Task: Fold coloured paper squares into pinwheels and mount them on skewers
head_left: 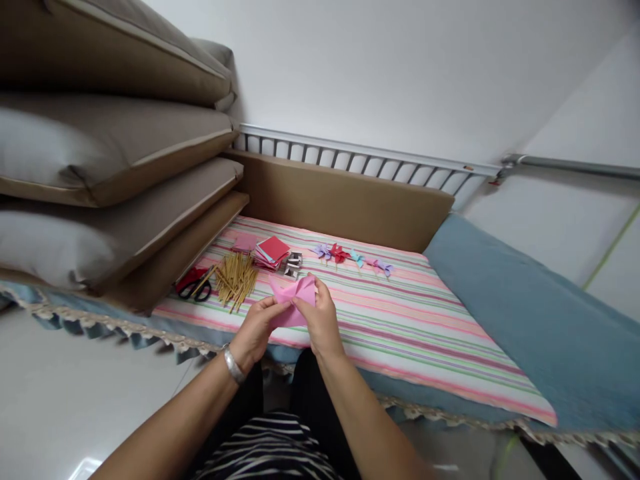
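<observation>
A pink sheet of paper [291,316], partly folded, is held up between both hands above the near edge of the striped cloth [385,327]. My left hand [257,327] pinches its left side, thumb on top. On the other side my right hand [323,313] grips it, its thumb close to the left thumb near the middle. Beyond the hands lie a stack of coloured paper squares [274,250], red on top, and small metallic pieces [293,265]. A pile of thin tan sticks [236,277] is left of them. Several folded paper pinwheels [340,253] lie in a row further right.
Black-handled scissors [196,289] rest by the sticks, beside a red item. Stacked cushions [115,147] rise on the left. A brown panel [340,200] and a metal rail [370,157] stand along the back. Blue fabric [525,307] covers the right side.
</observation>
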Demonstrator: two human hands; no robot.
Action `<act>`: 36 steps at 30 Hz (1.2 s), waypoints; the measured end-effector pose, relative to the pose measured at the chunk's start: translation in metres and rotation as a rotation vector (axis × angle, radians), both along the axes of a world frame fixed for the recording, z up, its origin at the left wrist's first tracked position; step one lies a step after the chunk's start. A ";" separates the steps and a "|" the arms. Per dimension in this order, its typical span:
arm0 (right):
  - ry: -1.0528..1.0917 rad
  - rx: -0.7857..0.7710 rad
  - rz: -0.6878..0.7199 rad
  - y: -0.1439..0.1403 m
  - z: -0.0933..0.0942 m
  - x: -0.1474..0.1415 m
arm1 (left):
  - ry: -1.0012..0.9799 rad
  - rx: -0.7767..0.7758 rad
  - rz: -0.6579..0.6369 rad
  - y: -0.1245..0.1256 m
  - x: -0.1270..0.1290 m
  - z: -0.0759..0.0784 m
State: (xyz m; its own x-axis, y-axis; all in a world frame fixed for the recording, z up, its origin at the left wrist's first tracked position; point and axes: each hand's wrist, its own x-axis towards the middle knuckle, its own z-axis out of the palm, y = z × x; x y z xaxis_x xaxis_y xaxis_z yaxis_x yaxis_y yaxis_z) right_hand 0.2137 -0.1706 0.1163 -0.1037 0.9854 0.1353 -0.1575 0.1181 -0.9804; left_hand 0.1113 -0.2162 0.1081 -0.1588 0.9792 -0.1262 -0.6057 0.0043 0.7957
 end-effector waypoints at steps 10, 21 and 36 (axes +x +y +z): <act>0.047 -0.001 0.090 -0.010 0.001 -0.003 | 0.046 -0.031 0.072 -0.010 -0.004 0.002; -0.651 0.839 -0.058 -0.053 -0.014 0.057 | 0.170 -0.144 0.086 -0.016 -0.014 0.014; -0.749 0.900 -0.068 -0.055 -0.010 0.063 | 0.307 -0.086 0.065 -0.014 0.004 0.017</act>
State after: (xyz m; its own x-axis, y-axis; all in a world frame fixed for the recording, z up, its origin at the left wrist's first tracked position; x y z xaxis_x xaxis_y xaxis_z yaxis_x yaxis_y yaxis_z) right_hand 0.2770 -0.2258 0.1065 -0.4039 0.5722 0.7138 0.4571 0.8021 -0.3843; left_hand 0.1155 -0.2303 0.1251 -0.2646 0.9535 -0.1445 -0.3383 0.0486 0.9398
